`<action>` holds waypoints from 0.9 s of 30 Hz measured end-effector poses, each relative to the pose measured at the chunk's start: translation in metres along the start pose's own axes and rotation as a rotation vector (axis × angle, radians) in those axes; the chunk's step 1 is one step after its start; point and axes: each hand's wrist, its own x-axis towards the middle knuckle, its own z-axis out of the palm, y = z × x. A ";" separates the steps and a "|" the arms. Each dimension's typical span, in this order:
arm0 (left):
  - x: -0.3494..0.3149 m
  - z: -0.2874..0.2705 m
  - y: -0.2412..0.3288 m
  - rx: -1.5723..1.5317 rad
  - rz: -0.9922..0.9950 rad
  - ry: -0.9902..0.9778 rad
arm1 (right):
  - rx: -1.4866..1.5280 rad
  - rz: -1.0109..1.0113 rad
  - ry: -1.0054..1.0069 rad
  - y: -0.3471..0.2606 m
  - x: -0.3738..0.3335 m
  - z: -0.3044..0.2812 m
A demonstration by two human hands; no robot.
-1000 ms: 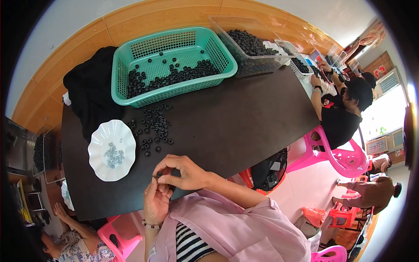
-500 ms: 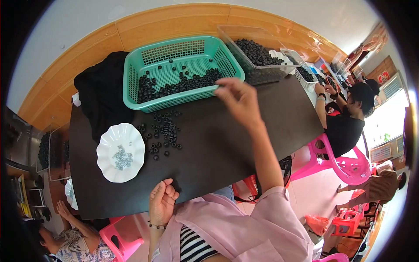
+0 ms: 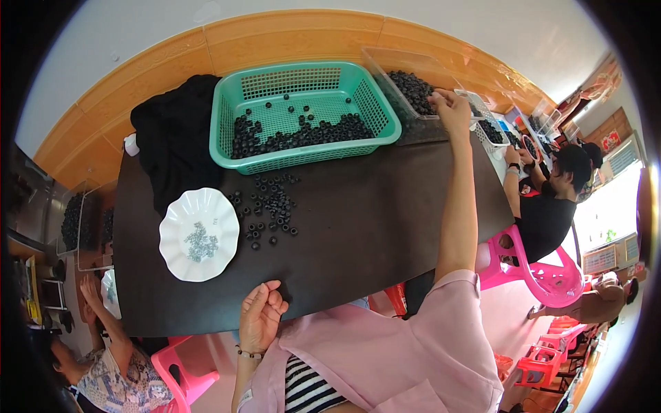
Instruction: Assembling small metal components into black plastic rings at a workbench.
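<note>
My right hand [image 3: 451,110] is stretched to the far right, over the edge of a clear plastic bin [image 3: 392,103] that holds a heap of black beads [image 3: 410,91]. Its fingertips are pinched together; whatever they hold is too small to make out. Close to the table's front edge, my left hand [image 3: 261,315] is palm up with curled fingers and the thumb against them, and anything inside is hidden. Beyond it, loose black beads [image 3: 273,203] lie scattered on the dark table. A white scalloped dish [image 3: 175,258] beside them contains small clear bits [image 3: 200,242].
A green mesh basket [image 3: 310,153] with black beads stands at the back, beside a black cloth [image 3: 175,131]. White basket [image 3: 494,141] and other bead containers continue rightward. One co-worker [image 3: 551,213] sits at right, another person [image 3: 124,372] at lower left. Pink chairs [image 3: 544,275] flank the table.
My right hand has moved from the green basket's right front corner to the clear bin, farther right and away from me. My left hand keeps its pose. The view has shifted slightly.
</note>
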 end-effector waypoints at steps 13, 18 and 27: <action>0.002 -0.001 0.000 0.010 -0.025 -0.054 | 0.272 -0.400 -0.227 -0.106 -0.136 0.066; 0.000 -0.001 0.001 0.002 -0.020 -0.040 | 0.247 -0.500 -0.548 -0.132 -0.182 0.103; 0.000 -0.004 0.001 -0.002 -0.027 -0.056 | 0.205 -0.647 -0.837 -0.138 -0.212 0.116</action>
